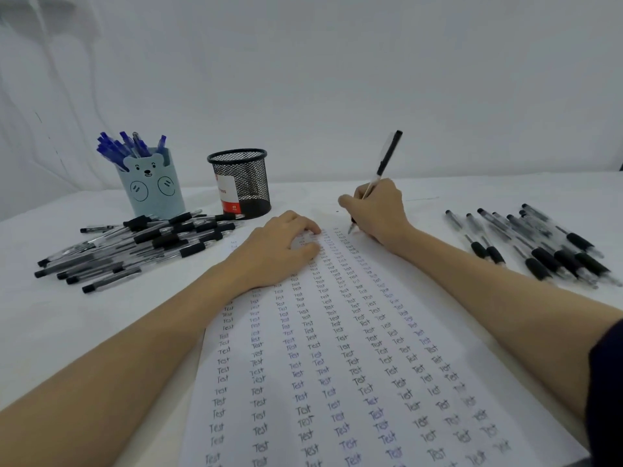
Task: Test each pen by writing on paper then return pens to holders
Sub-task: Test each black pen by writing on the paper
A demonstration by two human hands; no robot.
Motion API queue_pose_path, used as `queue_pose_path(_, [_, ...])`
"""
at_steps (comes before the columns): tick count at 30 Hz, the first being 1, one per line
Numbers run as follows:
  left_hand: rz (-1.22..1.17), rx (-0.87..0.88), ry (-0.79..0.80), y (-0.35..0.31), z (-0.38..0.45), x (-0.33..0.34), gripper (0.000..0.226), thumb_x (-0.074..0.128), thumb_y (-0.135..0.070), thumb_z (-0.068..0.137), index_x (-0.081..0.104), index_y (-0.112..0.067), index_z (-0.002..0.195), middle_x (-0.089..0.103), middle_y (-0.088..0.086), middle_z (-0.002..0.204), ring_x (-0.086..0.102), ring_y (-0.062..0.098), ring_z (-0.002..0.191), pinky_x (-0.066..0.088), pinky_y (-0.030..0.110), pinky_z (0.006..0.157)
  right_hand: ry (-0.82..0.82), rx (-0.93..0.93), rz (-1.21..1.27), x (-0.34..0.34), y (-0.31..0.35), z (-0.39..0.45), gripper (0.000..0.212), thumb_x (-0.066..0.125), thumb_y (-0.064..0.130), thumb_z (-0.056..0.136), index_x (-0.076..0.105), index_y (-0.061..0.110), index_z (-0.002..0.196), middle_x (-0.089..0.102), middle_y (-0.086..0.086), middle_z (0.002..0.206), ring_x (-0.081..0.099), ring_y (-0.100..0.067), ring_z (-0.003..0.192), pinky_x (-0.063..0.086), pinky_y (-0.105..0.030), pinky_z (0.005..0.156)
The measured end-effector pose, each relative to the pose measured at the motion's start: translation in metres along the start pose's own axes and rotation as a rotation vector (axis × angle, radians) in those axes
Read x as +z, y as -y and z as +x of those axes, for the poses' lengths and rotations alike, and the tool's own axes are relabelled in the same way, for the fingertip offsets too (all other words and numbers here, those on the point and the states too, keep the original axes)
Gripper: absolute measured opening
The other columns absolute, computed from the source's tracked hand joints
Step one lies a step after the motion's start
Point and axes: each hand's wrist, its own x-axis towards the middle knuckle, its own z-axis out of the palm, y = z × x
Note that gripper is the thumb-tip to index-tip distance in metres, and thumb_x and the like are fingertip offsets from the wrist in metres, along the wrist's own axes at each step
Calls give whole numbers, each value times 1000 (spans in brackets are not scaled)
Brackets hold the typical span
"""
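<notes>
Here we see a large sheet of paper [354,382] lying on a white table [50,318], covered from the near edge to the far end with columns of the handwritten word "Test". Our right hand [379,210] sits at the far right part of the sheet, its fingers curled round a black pen [381,170] in a writing grip; the pen leans up and away to the right, its capped end high above the hand and its tip down at the paper, at the top of one of the right columns. Our left hand [279,247] rests palm down on the far left part of the sheet, the fingers loosely bent and pressing the paper flat, holding nothing.

To the left of the paper lies a heap of black pens [141,244], piled across one another. Just behind that heap stands a pale blue bear-faced holder [151,187] with blue pens [128,148] sticking out of its top. To its right, near the far end of the sheet, stands a black mesh holder [241,183] with a red and white label showing through the mesh. On the right side of the table, well apart from the paper, lies a second group of black pens [539,244], roughly side by side.
</notes>
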Motion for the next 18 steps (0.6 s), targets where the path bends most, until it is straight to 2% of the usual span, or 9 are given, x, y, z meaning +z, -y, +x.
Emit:
queue_pose_path(2, [-2,6,-3,1,1,1,45,41,-49,85,52,-29,122,45,-10,124,41,10,120,32,38,106,35,15,89,-3,1,-1,41,58,23,87,56,3,52,44,4,33,37,-9,27,33,-17,37])
queue_pose_path(4, [-6,15,-10,2,0,0,40,44,-47,89,52,-28,123,46,-9,124,42,10,119,32,38,106,62,36,168,-6,2,-3,46,58,28,90,59,0,54,51,-2,37,41,-12,26,34,-17,33])
queue_pose_path(6, [-8,20,-14,1,0,0,40,44,-47,89,52,-28,123,46,-8,126,42,11,119,33,37,105,50,31,137,-7,1,-2,39,61,17,85,53,1,50,54,-6,42,44,-17,32,33,-18,32])
queue_pose_path(9, [-3,20,-12,1,0,-1,33,47,-38,94,52,-27,125,45,-6,128,41,11,120,32,37,105,24,7,-5,-5,-1,-1,33,53,-1,72,38,9,44,53,-9,47,45,-19,38,28,-14,31])
queue_pose_path(14, [-2,20,-9,-1,0,-1,33,47,-37,94,52,-26,125,45,-5,128,42,10,119,32,36,105,34,2,-47,-5,0,-2,35,50,-5,69,33,11,43,47,-7,44,47,-19,40,27,-14,31])
queue_pose_path(18, [2,16,-15,-2,-1,-1,33,48,-36,94,52,-26,124,45,-5,128,41,10,119,32,35,105,42,-6,-84,-2,0,0,34,49,-5,68,31,13,45,47,-12,56,44,-21,49,29,-22,39])
